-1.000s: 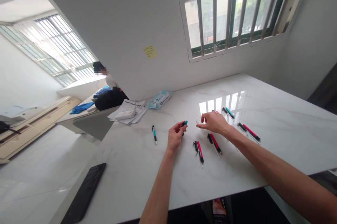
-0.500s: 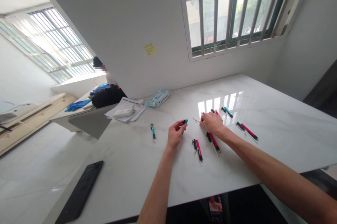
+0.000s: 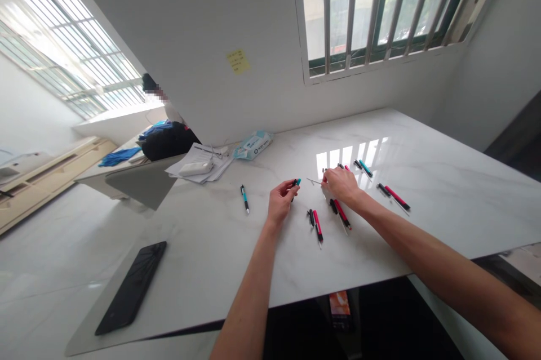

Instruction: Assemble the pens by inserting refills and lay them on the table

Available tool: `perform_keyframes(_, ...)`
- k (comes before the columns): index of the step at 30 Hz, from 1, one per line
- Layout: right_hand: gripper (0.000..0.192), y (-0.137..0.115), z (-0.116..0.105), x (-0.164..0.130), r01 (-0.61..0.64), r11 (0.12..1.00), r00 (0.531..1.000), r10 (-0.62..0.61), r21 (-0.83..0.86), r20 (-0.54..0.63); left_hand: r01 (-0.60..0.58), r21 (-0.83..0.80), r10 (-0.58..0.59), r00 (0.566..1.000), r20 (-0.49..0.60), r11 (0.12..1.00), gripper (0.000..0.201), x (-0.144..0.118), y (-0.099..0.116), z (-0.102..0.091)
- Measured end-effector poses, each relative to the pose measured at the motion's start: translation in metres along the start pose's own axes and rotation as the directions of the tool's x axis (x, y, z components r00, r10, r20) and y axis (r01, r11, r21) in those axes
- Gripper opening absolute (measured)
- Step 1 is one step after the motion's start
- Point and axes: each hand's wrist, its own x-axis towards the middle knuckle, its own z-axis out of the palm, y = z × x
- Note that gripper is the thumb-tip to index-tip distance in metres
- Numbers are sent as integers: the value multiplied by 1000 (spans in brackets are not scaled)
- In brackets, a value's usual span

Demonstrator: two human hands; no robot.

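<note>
White marble table (image 3: 443, 202) bears a black phone (image 3: 131, 287) far left, then a teal pen (image 3: 244, 198) lying apart. Your left hand (image 3: 279, 205) pinches a teal-and-black pen barrel (image 3: 295, 184), fingers closed on it. Your right hand (image 3: 340, 185) pinches a thin refill (image 3: 313, 181) just beside it, above the red pens (image 3: 340, 213). You look mid-assembly; next, line the refill's tip up with the barrel's mouth.

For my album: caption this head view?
Left hand holds a teal pen part; right hand pinches a thin refill.
</note>
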Motion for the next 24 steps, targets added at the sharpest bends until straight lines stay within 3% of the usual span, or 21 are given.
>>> perform_keyframes(6, 23, -1, 2, 1, 0, 1000, 1000, 0, 22, -12, -14, 12, 14, 1000, -2, 1000, 39, 2, -4, 0)
perform_keyframes(9, 23, 6, -2, 1, 28, 997, 992, -18, 79, -125, -16, 15, 16, 1000, 2, 1000, 39, 2, -4, 0)
perform_keyframes(12, 23, 19, -8, 6, 63, 975, 966, -6, 212, -259, -13, 20, 13, 1000, 7, 1000, 38, 2, -4, 0)
perform_keyframes(14, 23, 28, -11, 12, 71, 923, 962, 37, 379, -272, -15, 23, 15, 1000, 11, 1000, 37, 1, -4, 0)
perform_keyframes(16, 25, 34, -11, 18, 69, 793, 979, 65, 606, -196, -20, 33, 19, 1000, 14, 999, 36, 1, -4, 1)
perform_keyframes(19, 31, 33, -6, 24, 32, 428, 998, 29, 903, -49, -24, 56, 23, 999, 25, 998, 36, 0, -3, 2)
perform_keyframes(21, 42, 28, -1, 24, 16, 205, 1000, -2, 979, -16, -30, 62, 27, 999, 39, 998, 36, 0, -1, 2)
perform_keyframes(24, 49, 15, 3, 20, 22, 65, 999, -34, 998, -19, -36, 69, 33, 998, 53, 997, 37, -1, 1, 2)
